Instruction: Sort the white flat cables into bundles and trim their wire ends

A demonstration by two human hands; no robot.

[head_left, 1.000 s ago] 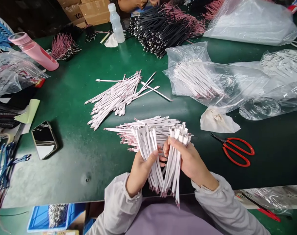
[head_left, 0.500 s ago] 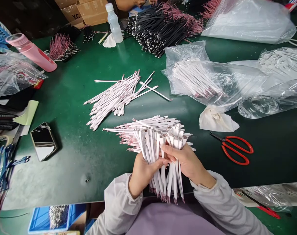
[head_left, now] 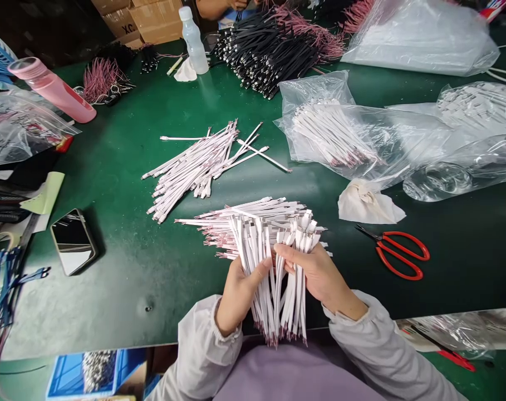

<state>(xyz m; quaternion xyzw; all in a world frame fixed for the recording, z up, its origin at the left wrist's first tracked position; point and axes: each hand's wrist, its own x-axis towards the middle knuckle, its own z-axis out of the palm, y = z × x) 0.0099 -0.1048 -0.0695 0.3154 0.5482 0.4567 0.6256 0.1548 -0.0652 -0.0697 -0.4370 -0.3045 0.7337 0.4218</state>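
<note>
Two hands point(head_left: 240, 289) hold two bundles of white cables point(head_left: 253, 250), while the table point(head_left: 123, 301) carries two unbagged piles of white cables point(head_left: 194, 167), one phone point(head_left: 74, 242), one pink bottle point(head_left: 54, 92), one translucent bottle point(head_left: 194, 44) and one pair of red-handled scissors point(head_left: 398, 253).

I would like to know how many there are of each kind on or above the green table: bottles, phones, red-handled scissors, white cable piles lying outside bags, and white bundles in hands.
Bottles: 2 (pink bottle, whitish bottle)
Phone: 1
Red-handled scissors: 1
White cable piles: 2 (farther pile, nearer pile)
Held bundles: 2 (left hand, right hand)
Total: 8
</note>
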